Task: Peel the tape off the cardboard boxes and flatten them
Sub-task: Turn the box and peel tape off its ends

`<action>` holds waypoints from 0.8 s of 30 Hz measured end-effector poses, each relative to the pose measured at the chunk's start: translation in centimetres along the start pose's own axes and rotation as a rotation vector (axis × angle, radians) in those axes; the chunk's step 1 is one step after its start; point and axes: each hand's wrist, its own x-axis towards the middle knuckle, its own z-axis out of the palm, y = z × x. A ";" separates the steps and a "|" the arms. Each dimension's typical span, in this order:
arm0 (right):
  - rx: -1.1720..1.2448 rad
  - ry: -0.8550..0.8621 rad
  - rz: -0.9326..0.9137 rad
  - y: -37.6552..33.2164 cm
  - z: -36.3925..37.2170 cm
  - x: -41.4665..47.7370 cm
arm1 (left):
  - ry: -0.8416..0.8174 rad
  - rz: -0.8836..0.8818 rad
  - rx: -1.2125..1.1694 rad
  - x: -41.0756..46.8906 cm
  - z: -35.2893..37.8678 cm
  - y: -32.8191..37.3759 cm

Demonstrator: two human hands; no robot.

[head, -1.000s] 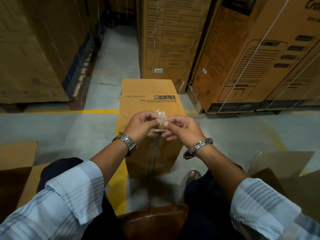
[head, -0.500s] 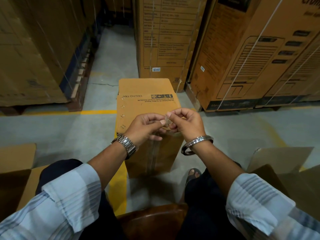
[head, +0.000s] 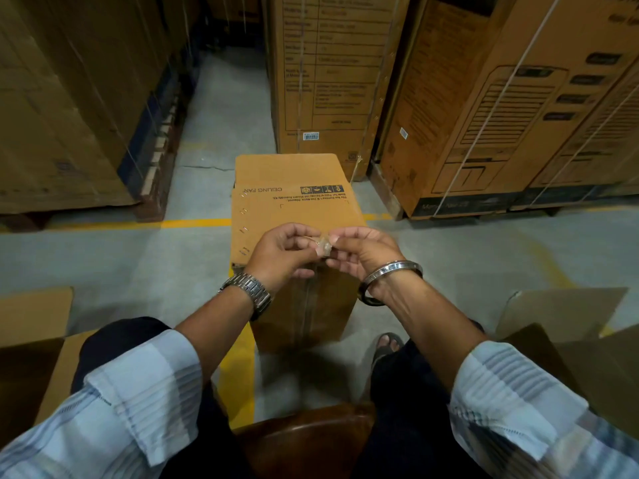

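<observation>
left hand (head: 281,255): fingers pinch wad of clear tape (head: 323,245); right hand (head: 363,254): fingers pinch the same wad from the other side | cardboard box (head: 297,216): upright on floor (head: 138,264), just below and beyond both hands' fingers, top flap raised

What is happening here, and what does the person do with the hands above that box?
A person pinches a small crumpled piece of clear tape between the left hand and the right hand. The hands are just above a cardboard box marked as a ceiling fan box, which stands on the floor, not yet flattened. Other cardboard pieces lie at both sides, and large strapped cartons stand behind.
</observation>
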 end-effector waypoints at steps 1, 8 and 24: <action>0.028 -0.015 0.014 -0.2 0.0 0.0 | 0.000 0.006 0.038 0.0 0.0 0.0; 0.084 -0.027 -0.018 -0.8 -0.9 0.1 | -0.047 0.034 0.016 0.0 0.7 1.2; -0.454 0.108 -0.562 -2.5 -9.1 0.7 | -0.121 -0.034 0.074 3.1 8.5 4.3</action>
